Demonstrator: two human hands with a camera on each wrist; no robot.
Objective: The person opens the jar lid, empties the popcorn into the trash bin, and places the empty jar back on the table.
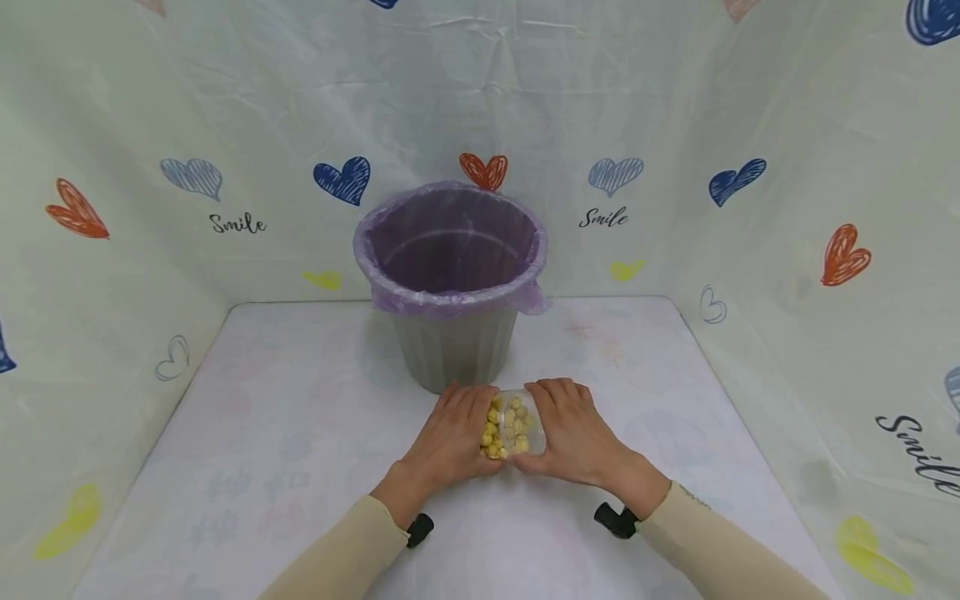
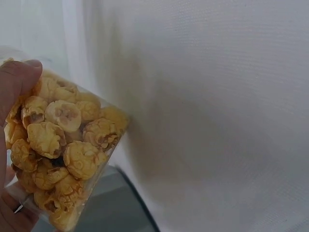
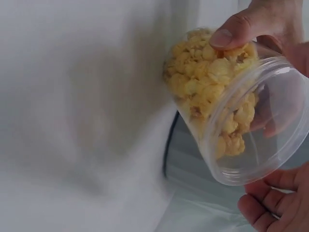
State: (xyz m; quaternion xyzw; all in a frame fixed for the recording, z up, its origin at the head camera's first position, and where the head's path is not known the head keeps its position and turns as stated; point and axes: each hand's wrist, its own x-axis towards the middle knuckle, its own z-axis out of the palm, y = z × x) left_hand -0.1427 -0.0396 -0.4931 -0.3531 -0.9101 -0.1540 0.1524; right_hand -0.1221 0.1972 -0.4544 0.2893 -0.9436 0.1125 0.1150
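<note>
A clear plastic jar of popcorn (image 1: 519, 423) lies on its side between both hands, low in front of the bin in the head view. My left hand (image 1: 452, 437) grips the body around the popcorn, thumb pressed on its side. In the left wrist view the yellow popcorn (image 2: 63, 145) fills the base end. My right hand (image 1: 573, 435) holds the other end, thumb and fingers spread across the clear round rim (image 3: 231, 178). Its fingertips sit right at that rim in the right wrist view.
A grey bin (image 1: 457, 350) lined with a purple bag (image 1: 450, 302) stands on the white table (image 1: 300, 433) just beyond the hands. Pale curtains (image 1: 660, 108) printed with hearts and "Smile" enclose the table at the back and both sides.
</note>
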